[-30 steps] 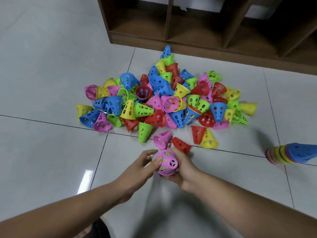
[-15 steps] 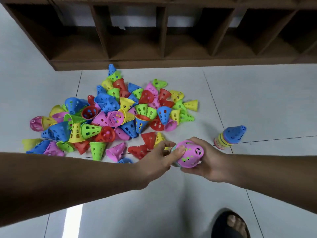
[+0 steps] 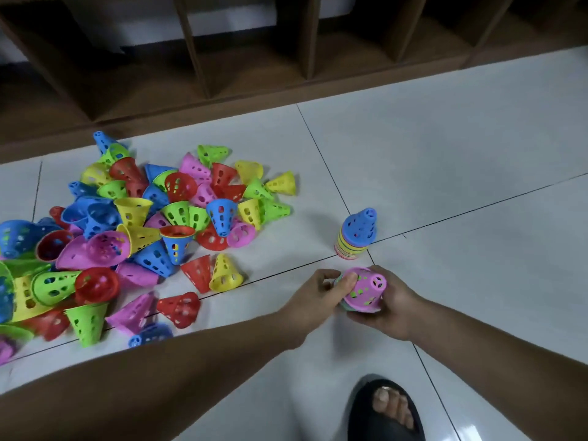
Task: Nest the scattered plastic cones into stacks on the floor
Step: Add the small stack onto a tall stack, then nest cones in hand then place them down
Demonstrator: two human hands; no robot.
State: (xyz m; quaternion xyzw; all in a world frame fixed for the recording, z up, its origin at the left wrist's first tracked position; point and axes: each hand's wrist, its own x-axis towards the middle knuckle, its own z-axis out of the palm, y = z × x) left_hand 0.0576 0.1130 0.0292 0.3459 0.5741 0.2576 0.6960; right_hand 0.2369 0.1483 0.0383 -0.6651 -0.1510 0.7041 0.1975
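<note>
A short stack of cones topped by a pink one [image 3: 364, 291] is held between both hands, just above the floor. My left hand [image 3: 313, 297] grips its left side with the thumb on the pink cone. My right hand [image 3: 391, 305] cups it from the right and below. Right behind it stands a finished stack topped by a blue cone [image 3: 356, 235]. A big pile of loose cones [image 3: 143, 224] in pink, blue, green, yellow and red covers the floor to the left.
A dark wooden shelf unit [image 3: 254, 74] runs along the back. The floor is pale glossy tile [image 3: 461, 154]. A foot in a black sandal [image 3: 388, 409] rests at the bottom edge, below my right forearm.
The view has swung right and the pile now sits further left. Both hands have carried the pink-topped stack rightward, close to the blue-topped stack.
</note>
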